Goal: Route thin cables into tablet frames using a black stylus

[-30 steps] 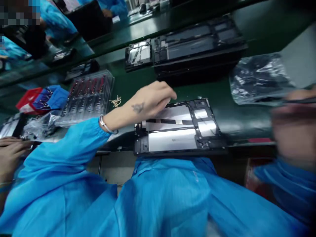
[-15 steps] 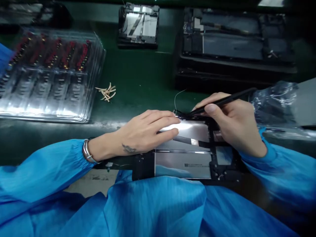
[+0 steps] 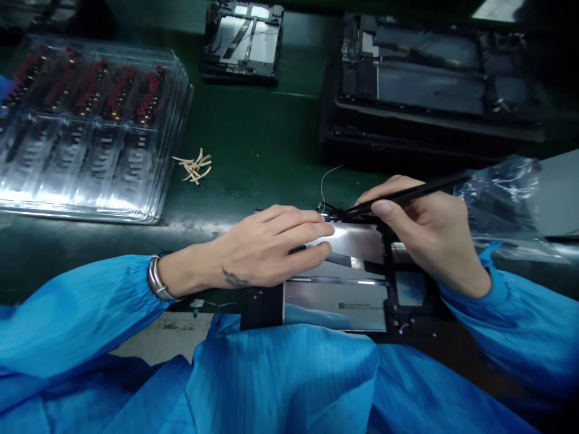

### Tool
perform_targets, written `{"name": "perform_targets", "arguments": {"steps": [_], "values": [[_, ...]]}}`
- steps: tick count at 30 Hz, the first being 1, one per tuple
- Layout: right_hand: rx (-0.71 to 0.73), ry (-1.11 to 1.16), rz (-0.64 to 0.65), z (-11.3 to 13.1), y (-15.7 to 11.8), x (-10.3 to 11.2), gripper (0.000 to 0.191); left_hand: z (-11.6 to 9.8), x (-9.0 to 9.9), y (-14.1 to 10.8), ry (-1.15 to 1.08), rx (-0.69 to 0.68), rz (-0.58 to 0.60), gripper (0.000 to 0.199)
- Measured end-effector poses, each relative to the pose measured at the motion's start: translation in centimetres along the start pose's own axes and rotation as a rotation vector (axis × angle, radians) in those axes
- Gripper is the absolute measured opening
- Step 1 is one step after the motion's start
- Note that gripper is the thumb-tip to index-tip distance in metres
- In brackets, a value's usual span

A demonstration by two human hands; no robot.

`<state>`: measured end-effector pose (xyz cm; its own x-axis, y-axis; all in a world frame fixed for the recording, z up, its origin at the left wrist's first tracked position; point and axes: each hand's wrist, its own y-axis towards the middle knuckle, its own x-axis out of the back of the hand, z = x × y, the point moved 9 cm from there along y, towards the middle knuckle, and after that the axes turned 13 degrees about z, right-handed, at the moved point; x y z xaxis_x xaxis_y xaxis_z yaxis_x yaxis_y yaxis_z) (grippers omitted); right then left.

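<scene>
A dark device frame with silver panels (image 3: 335,304) lies at the table's near edge, against the blue gown. My left hand (image 3: 266,246) rests over its upper left part, palm down, fingers extended and slightly apart, holding nothing visible. In my right hand (image 3: 425,226) is a slim black tool (image 3: 411,191), gripped like a pen, its tip at the frame's far edge. A thin pale wire (image 3: 322,184) curls up from that edge, close to my left fingertips. The exact contact of the tip is too small to make out.
Stacked clear trays (image 3: 131,169) with red and black parts stand at left. Beside them lies a small pile of beige strips (image 3: 194,166). Further back are a smaller device stack (image 3: 244,45) and a large one (image 3: 429,84). Crumpled clear plastic (image 3: 497,193) lies at right.
The view has shifted slightly. Both hands keep nearly the same places on the device, and the black tool's tip stays at the far edge, with its shaft tilted a little lower.
</scene>
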<state>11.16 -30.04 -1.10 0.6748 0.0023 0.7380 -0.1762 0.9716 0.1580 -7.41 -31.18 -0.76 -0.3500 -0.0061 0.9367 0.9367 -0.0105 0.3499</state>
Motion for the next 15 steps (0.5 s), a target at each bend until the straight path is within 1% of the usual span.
{"name": "perform_targets", "arguments": {"steps": [8,15], "values": [[0.007,0.026,-0.014,0.17,-0.05,0.11,0.014,0.13,-0.11,-0.01,0.008,0.006,0.002,0.02],[0.038,0.014,-0.009,0.16,0.2,-0.16,0.017,0.16,-0.27,-0.02,-0.004,-0.001,0.021,0.02]]}}
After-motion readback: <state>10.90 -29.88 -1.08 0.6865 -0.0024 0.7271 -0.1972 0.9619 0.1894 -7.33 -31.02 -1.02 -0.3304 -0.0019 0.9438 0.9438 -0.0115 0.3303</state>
